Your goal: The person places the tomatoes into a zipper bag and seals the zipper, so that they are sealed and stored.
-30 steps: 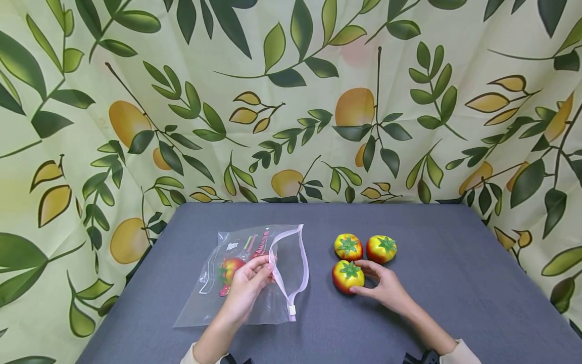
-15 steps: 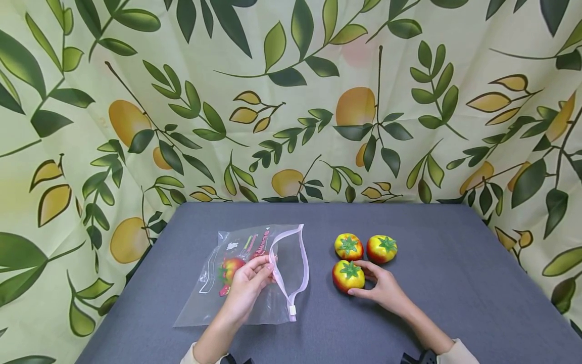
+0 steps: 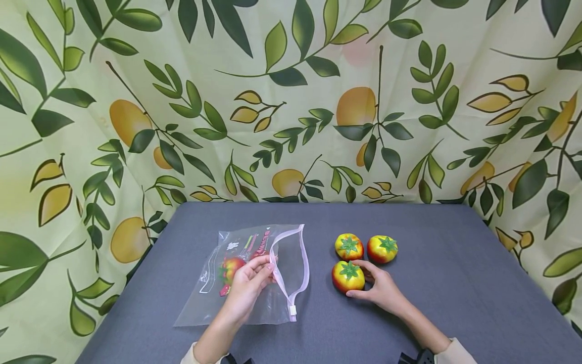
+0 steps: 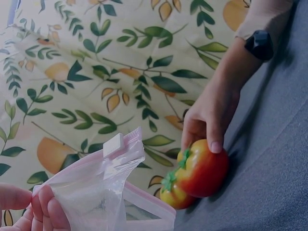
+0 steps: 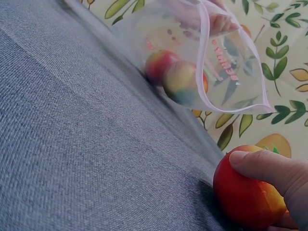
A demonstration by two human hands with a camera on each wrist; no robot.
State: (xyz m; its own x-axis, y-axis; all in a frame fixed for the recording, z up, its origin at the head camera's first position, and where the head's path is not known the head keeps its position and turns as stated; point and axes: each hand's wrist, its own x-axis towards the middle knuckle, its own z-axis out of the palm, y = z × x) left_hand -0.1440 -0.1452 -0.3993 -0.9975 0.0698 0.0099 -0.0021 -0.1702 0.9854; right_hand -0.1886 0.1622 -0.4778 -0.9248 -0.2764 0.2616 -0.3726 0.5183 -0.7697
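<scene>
My left hand pinches the rim of a clear zip bag between thumb and fingers. The bag's pink-edged mouth gapes toward the right, with a white slider at its near corner. Through the plastic, the right wrist view shows a red toy tomato and a yellower one. On the table, my right hand grips a red-and-yellow toy tomato with a green star-shaped top, thumb on the near side and fingers on the far side. Two similar tomatoes, left and right, stand just behind it.
A grey cloth-covered table lies under everything. Behind and beside it hangs a curtain printed with leaves and fruit. Between the bag's mouth and the gripped tomato lies a short stretch of tabletop.
My right hand has shifted very slightly left, its thumb farther along the near side of the tomato. The left hand and bag stay in place.
</scene>
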